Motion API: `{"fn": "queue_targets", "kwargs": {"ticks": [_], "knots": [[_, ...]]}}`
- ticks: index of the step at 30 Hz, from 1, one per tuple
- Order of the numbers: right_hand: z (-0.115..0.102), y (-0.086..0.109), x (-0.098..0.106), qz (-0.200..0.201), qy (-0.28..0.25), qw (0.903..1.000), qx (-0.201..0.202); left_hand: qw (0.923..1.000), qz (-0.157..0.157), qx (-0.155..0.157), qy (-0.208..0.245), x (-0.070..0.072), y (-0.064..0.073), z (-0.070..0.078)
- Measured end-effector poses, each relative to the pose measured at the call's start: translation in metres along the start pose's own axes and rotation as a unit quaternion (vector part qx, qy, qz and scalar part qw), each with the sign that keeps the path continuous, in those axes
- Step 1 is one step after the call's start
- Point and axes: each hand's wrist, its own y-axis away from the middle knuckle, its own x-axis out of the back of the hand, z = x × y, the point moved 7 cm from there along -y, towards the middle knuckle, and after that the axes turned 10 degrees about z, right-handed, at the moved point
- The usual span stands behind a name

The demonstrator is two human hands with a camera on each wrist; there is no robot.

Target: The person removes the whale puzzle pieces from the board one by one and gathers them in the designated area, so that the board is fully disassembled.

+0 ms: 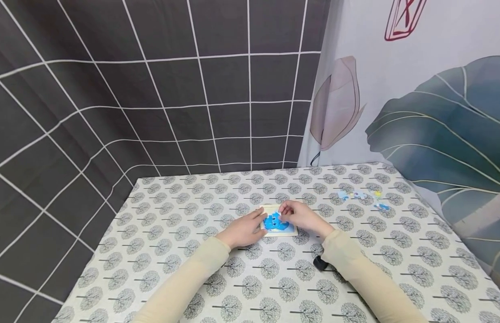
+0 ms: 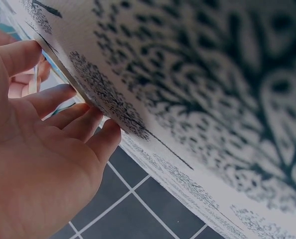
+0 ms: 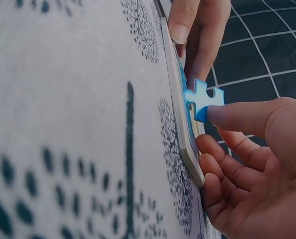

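Note:
A small jigsaw board (image 1: 281,234) with a pale wooden frame lies on the table, blue pieces set in it. My left hand (image 1: 243,229) rests along its left side, thumb by the near edge and fingers extended toward the far corner. In the left wrist view, the fingertips (image 2: 68,92) touch the board's rim. From the right, my right hand (image 1: 302,217) reaches over the board and pinches a blue and white jigsaw piece (image 3: 202,101). That piece is tilted up on edge close over the board, its far side hidden by the thumb.
Several loose jigsaw pieces (image 1: 359,195) lie at the back right of the table, one with a yellow shape (image 1: 377,194). A small black object (image 1: 320,263) sits beside the right sleeve. A dark gridded curtain (image 1: 225,80) hangs behind the tree-patterned tablecloth (image 1: 161,269).

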Motion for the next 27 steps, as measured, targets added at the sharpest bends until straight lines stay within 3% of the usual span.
{"fn": "queue_targets", "kwargs": {"ticks": [17, 27], "knots": [[0.005, 0.002, 0.006, 0.002, -0.036, 0.9993, -0.013, 1.0, -0.005, 0.004, 0.003, 0.001, 0.0, 0.002], [0.027, 0.003, 0.031, 0.03, -0.071, 0.9954, -0.057, 0.9999, -0.011, 0.006, -0.003, 0.001, 0.0, 0.0]]}}
